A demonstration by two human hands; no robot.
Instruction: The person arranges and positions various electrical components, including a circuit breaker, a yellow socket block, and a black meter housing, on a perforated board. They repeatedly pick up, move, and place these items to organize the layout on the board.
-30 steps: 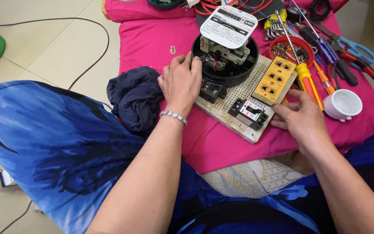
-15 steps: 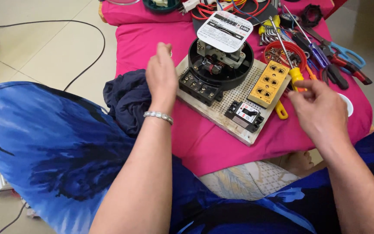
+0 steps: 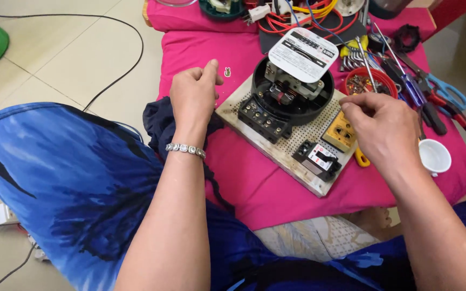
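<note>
The perforated board (image 3: 292, 148) is laid on the pink-covered bench (image 3: 254, 183). The left hand (image 3: 192, 97) is loosely curled, empty, at the board's left corner. The right hand (image 3: 384, 129) is pinched closed over the yellow socket block (image 3: 338, 134); what it grips cannot be told. Farther back, a round black meter (image 3: 292, 89) is mounted.

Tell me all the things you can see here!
Perforated board: one, beige, on the pink cloth.
Round meter: one, black with a white top, on the board.
Yellow block: one, on the board, partly under the right hand.
Small breaker: one, black and white, near board edge.
Red bowl: one, behind the right hand.
White cup: one, right side.
Dark cloth: one, navy, below the left hand.
Left hand: loosely closed, empty.
Right hand: fingers pinched.
</note>
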